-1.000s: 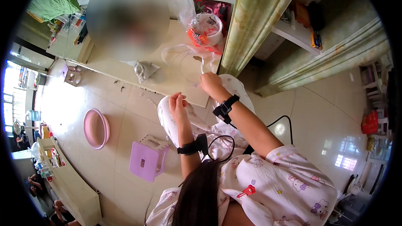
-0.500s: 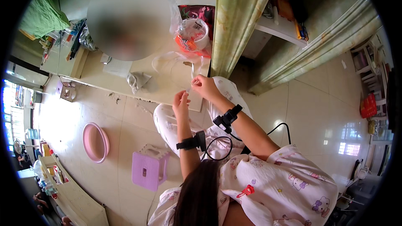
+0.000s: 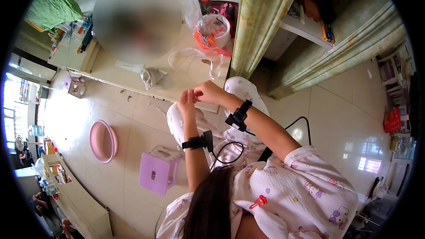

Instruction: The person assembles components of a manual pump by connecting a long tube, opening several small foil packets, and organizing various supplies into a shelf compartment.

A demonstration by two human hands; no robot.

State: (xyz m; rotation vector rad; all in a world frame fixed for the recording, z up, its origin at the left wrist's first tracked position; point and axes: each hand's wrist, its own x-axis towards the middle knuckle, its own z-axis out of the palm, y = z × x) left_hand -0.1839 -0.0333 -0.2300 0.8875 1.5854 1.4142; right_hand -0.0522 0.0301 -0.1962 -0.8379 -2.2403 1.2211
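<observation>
Left hand (image 3: 186, 102) and right hand (image 3: 207, 92) met at the fingertips, couldn't tell if anything was pinched between; white ribbon (image 3: 211, 70) lay just beyond on the pale table (image 3: 183, 82), probably light, limp, slippery, best pinched near its closest end.

A thin, translucent white ribbon (image 3: 219, 69) is spread in loose curls across the pale counter (image 3: 180, 79), its nearest bend left just beyond the hands (image 3: 209, 93); anything pinched there cannot be clearly seen.
</observation>
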